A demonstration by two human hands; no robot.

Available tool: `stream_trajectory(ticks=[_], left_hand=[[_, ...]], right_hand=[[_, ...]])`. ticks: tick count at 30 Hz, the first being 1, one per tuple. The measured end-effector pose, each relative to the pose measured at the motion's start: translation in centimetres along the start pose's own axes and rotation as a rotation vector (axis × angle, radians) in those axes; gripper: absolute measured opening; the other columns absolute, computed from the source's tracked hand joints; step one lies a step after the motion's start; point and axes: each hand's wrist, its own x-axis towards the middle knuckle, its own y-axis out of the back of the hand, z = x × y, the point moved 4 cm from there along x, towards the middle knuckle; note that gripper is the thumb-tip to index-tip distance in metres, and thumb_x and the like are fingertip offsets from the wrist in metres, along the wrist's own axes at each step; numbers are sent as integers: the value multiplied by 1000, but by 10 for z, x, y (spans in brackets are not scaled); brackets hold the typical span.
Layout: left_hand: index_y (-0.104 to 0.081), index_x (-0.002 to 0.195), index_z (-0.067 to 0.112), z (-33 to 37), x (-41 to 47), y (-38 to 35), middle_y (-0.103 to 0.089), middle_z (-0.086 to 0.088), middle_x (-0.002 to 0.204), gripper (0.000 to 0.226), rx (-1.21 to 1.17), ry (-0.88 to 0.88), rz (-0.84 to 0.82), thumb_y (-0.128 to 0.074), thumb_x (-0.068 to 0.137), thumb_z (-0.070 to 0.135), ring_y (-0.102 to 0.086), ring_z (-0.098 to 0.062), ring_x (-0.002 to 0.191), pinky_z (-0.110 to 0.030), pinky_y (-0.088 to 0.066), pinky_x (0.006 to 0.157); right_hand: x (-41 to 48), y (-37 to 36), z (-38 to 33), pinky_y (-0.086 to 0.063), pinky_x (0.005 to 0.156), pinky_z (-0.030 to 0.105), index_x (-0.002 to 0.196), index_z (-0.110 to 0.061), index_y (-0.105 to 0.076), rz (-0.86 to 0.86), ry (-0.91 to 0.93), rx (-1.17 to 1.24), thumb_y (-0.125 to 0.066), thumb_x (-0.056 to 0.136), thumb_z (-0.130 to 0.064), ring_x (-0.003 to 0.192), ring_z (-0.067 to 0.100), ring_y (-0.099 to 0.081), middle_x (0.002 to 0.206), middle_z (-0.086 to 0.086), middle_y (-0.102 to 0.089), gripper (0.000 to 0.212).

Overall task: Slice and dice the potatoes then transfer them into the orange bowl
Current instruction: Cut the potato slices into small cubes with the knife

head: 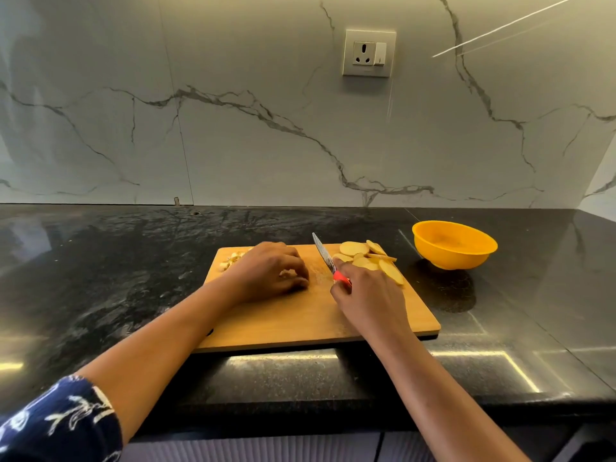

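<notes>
A wooden cutting board (pixel 300 321) lies on the black counter. Several round potato slices (pixel 366 256) are heaped at its far right corner. Small diced potato pieces (pixel 233 258) lie at its far left corner. My left hand (pixel 270 271) rests on the board with fingers curled over a few potato pieces, mostly hidden beneath it. My right hand (pixel 366 301) grips the red handle of a knife (pixel 322 253), whose blade points away from me above the board's middle. The orange bowl (pixel 455 245) stands to the right of the board and looks empty.
A marble wall with a power socket (pixel 369 53) rises behind the counter (pixel 116 261). The counter's front edge runs just below the board. Bare counter stretches left of the board and right of the bowl.
</notes>
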Motion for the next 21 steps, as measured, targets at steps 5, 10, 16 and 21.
stream_trajectory(ticks=[5, 10, 16, 21], left_hand=[[-67, 104, 30, -33, -12, 7, -62, 9, 110, 23, 171, 154, 43, -53, 91, 44, -53, -11, 104, -30, -32, 99], [-71, 95, 26, -50, -21, 16, -63, 6, 110, 15, 15, 290, 156, -63, 87, 36, -54, -14, 100, -40, -43, 91], [-71, 91, 23, -68, -41, 33, -68, 5, 90, 10, -222, 438, 400, -70, 82, 19, -61, -7, 82, -32, -53, 79], [-62, 105, 40, -56, -38, 32, -59, 20, 108, 31, -384, 322, 194, -66, 76, 50, -52, 3, 101, -21, -42, 87]], right_hand=[[0, -1, 0, -49, 76, 21, 144, -34, -37, 14, 5, -10, -50, 97, -38, 96, 8, -60, 120, -7, -65, 49], [-1, 0, 1, -47, 74, 20, 145, -34, -36, 16, 2, -16, -49, 97, -39, 99, 8, -60, 124, -7, -63, 49], [-1, 0, 1, -49, 75, 22, 145, -33, -37, 12, -5, -9, -50, 97, -38, 95, 9, -60, 121, -6, -65, 50], [0, 0, 1, -49, 75, 21, 144, -32, -37, 13, -2, -7, -50, 96, -38, 93, 8, -60, 121, -6, -65, 50]])
